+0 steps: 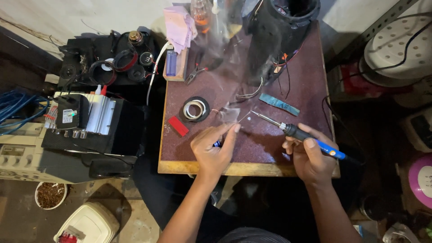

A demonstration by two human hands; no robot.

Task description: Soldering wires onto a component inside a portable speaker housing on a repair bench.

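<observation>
Soldering in hand: right hand (pixel 310 159) grips soldering iron (pixel 297 132), tip beside left fingertips.
Left hand (pixel 215 150) pinches a small part (pixel 218 143); smoke rising; judged next: steady tip contact.

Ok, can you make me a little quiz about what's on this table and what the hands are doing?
1. True or false: the right hand holds a soldering iron with a blue handle.
2. Which thing lies nearest the roll of tape? A) the small red block B) the pliers C) the big black cylinder
3. What rises above the middle of the table?

Key:
1. True.
2. A.
3. Smoke, drifting up near the left hand, which pinches something small that is hard to make out.
</observation>
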